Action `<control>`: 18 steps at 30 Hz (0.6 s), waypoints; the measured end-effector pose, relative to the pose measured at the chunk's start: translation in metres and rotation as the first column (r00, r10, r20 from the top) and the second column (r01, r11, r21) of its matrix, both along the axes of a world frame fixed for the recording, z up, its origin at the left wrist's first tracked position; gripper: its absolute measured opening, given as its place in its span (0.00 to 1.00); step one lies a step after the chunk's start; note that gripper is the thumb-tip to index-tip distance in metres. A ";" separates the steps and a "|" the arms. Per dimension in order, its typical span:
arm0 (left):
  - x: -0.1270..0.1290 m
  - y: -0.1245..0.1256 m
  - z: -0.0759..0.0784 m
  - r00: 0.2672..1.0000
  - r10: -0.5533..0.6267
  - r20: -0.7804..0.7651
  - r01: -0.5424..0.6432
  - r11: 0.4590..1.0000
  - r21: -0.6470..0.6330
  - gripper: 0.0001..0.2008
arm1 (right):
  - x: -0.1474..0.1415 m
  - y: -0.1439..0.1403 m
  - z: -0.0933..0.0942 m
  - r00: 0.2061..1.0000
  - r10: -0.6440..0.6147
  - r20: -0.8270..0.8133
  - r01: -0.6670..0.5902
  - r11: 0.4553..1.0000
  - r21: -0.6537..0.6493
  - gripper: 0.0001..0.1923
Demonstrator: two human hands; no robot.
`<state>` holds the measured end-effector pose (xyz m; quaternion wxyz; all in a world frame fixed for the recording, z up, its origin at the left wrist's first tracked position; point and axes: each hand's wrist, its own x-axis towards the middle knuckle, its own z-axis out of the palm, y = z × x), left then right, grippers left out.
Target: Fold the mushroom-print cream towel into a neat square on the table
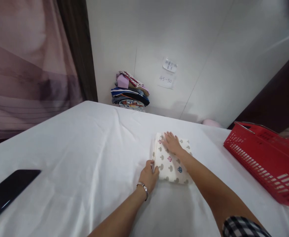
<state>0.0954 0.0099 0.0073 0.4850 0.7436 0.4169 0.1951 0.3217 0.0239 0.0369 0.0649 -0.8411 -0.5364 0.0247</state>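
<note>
A folded white cloth (pixel 169 168) with a print of grey, red and blue mushrooms lies on the white-covered table (pixel 67 158). My left hand (pixel 148 176) is at its lower left corner, thumb over the top and fingers at the side edge, pinching the layers. A silver bracelet (pixel 143 188) circles that wrist. Across the upper part of the cloth my right hand (pixel 172 143) lies flat, palm down, fingers stretched toward the far left corner. The cloth's right side is partly hidden by my right forearm.
A red plastic basket (pixel 265 158) stands at the right. On the left lies a black flat object (pixel 10 192). Behind the table's far edge, a stack of folded clothes (pixel 131 93) sits against the wall, near paper labels (pixel 166 80). A pinkish curtain (pixel 31 65) hangs at left.
</note>
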 end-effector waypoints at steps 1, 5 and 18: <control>0.000 0.000 0.000 1.000 0.001 -0.002 -0.001 1.000 0.009 0.12 | -0.007 0.006 -0.002 0.998 0.061 0.000 -0.061 0.998 0.008 0.31; 0.001 0.000 -0.001 1.000 0.007 -0.030 -0.007 1.000 0.023 0.11 | -0.016 0.028 -0.012 0.995 0.096 -0.013 -0.096 0.992 -0.077 0.29; 0.002 0.002 -0.004 0.999 0.002 -0.045 0.000 0.999 0.038 0.09 | 0.029 0.008 -0.009 0.986 -0.115 -0.120 0.122 0.991 0.050 0.24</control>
